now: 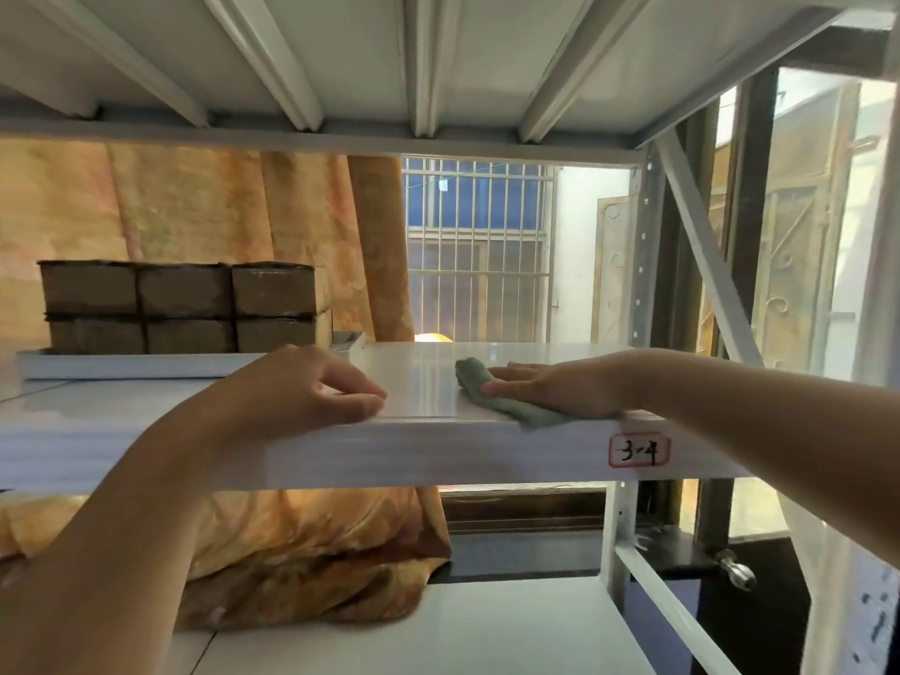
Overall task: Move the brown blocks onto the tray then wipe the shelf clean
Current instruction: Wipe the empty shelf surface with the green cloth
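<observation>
Your right hand (560,389) lies flat on the green cloth (487,387), pressing it to wipe the shelf (438,450); your left hand (311,387), loosely curled and empty, braces the edge.

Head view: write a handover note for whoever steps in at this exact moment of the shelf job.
Left hand: fingers loosely curled, holding nothing, resting on the shelf front edge.
Right hand: flat, pressing the green cloth onto the shelf.
Brown blocks: stacked two high on the white tray at the shelf's left.
Done: every block in view is on the tray.
Left: wipe the shelf; how much is wiped already cannot be told.
</observation>
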{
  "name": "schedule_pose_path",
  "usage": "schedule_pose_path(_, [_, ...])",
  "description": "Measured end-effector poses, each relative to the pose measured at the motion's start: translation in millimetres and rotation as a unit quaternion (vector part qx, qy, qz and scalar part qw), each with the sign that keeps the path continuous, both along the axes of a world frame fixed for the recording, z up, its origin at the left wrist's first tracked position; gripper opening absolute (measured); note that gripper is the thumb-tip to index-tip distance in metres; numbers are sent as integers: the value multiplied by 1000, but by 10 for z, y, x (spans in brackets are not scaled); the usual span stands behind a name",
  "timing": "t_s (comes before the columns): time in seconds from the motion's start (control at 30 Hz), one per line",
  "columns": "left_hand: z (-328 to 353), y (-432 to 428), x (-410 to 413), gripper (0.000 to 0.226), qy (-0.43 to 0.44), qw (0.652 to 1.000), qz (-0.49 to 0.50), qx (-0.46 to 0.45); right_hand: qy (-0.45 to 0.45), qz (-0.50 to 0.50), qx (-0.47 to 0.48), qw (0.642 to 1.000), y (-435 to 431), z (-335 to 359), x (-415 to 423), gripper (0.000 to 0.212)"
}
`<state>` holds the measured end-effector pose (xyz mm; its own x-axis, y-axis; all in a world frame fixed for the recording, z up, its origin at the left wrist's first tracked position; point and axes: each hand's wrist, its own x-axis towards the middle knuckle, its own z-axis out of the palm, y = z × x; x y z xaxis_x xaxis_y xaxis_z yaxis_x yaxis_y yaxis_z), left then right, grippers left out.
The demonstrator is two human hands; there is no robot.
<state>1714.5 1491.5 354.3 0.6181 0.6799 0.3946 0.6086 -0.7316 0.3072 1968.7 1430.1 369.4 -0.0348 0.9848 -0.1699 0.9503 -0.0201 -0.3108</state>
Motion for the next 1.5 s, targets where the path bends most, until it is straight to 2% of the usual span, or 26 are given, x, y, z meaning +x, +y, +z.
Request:
schedule_pose_path(0.37, [-32, 7, -3, 12, -11, 1000, 6, 15, 50, -23, 36, 998, -230, -49, 21, 60])
schedule_pose_path(0.63, [-21, 51, -18, 6, -9, 1000, -21, 1, 19, -48, 36, 998, -32, -52, -302, 67])
schedule_pose_path(0.7, [-26, 76, -32, 29, -22, 999, -31, -14, 14, -46, 33, 998, 17, -48, -403, 68])
schedule_pose_path(0.77, [-29, 114, -55, 51, -52, 997, -46, -21, 4, -40, 31, 999, 76, -47, -511, 70])
schedule_pose_path(0.8, [-31, 121, -70, 55, -69, 995, -60, -27, 0, -35, 31, 999, 109, -49, -567, 70])
schedule_pose_path(0.97, [-30, 113, -147, 39, -169, 979, -99, -57, -16, -2, 30, 999, 259, -53, -900, 74])
schedule_pose_path(1.07, [-37, 68, -146, 12, -201, 974, -97, -40, -23, 36, 38, 998, 321, -43, -1121, 71])
schedule_pose_path(1.2, [-52, 28, -159, 14, -254, 962, -94, -25, 51, 105, 52, 992, 374, -93, -1440, 51])
schedule_pose_path(1.33, [-70, 75, -185, 17, -320, 945, -59, -32, 113, 58, 68, 990, 474, -87, -1637, 42])
schedule_pose_path(1.43, [-72, 120, -193, 21, -388, 921, 11, -33, 96, 106, 52, 988, 508, -133, -1713, 39])
schedule_pose_path(1.5, [-64, 124, -199, 26, -405, 912, 22, -56, 97, 122, 67, 986, 505, -134, -1706, 38])
